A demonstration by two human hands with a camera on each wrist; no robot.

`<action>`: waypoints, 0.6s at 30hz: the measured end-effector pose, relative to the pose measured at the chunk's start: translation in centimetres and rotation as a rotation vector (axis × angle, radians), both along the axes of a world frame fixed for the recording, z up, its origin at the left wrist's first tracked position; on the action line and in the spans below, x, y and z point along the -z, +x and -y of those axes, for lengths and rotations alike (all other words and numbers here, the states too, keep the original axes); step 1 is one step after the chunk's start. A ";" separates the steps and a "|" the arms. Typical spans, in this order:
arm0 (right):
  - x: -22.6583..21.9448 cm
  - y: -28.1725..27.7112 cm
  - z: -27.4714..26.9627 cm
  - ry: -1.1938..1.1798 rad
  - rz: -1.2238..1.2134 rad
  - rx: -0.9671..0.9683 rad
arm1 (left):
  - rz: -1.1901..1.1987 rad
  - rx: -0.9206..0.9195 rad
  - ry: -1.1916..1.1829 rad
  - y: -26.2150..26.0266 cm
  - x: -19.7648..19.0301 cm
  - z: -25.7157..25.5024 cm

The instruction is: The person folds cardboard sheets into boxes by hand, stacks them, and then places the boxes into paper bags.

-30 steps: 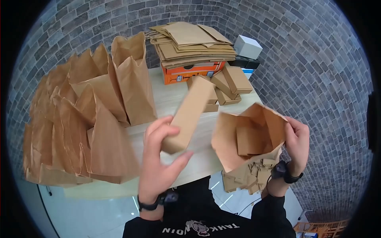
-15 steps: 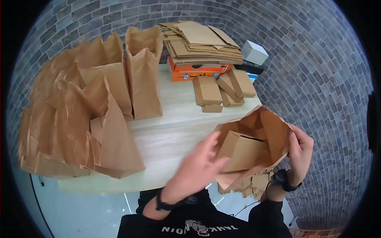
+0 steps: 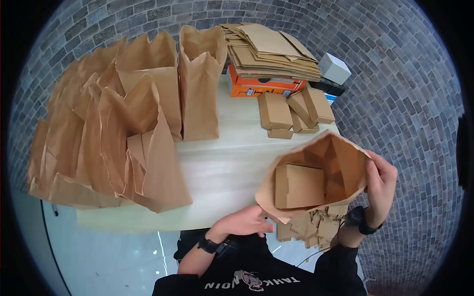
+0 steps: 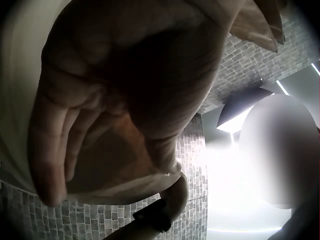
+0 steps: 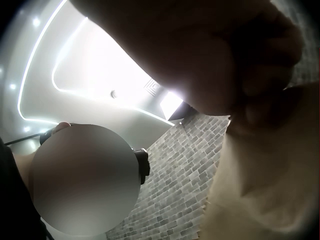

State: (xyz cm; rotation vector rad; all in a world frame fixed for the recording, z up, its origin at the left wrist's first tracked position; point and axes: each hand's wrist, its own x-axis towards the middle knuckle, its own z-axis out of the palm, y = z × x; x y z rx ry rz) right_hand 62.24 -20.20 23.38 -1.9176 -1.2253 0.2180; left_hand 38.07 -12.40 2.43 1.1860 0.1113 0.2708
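Note:
An open brown paper bag (image 3: 340, 167) stands at the table's front right, its mouth facing up. Inside it lies a brown cardboard box (image 3: 301, 185). My right hand (image 3: 381, 183) pinches the bag's right rim between thumb and fingers; in the right wrist view the dark hand (image 5: 245, 65) grips the paper edge. At the bag's near left corner is my left hand (image 3: 243, 221), holding nothing. In the left wrist view its fingers (image 4: 50, 155) extend loosely beside the bag, whose rim passes behind them.
Several upright paper bags (image 3: 148, 108) crowd the table's left side. Farther back, flat paper bags (image 3: 274, 47) are stacked on an orange box (image 3: 266, 88). Small cardboard boxes (image 3: 276, 111) lie in front of it, with a white box (image 3: 335, 68) behind. Cardboard pieces (image 3: 318, 229) show below the table edge.
My left hand carried the cardboard box rightward into the paper bag, let it go, and drew back to the bag's near left corner. The right hand kept its hold on the rim.

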 end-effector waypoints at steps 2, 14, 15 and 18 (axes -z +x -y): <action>-0.7 -0.6 1.3 0.167 0.046 -0.051 | -0.025 -0.059 -0.215 0.0 -0.9 -0.4; -1.4 -0.1 4.1 0.156 -0.123 -0.084 | -0.008 -0.698 0.376 -1.8 -12.5 -0.5; -1.6 0.5 4.2 0.104 -0.131 -0.103 | -0.007 -0.736 0.322 -1.6 -13.3 -0.9; -0.2 3.4 1.9 -0.001 -0.256 -0.150 | 0.052 -0.720 0.088 0.2 -12.1 -3.4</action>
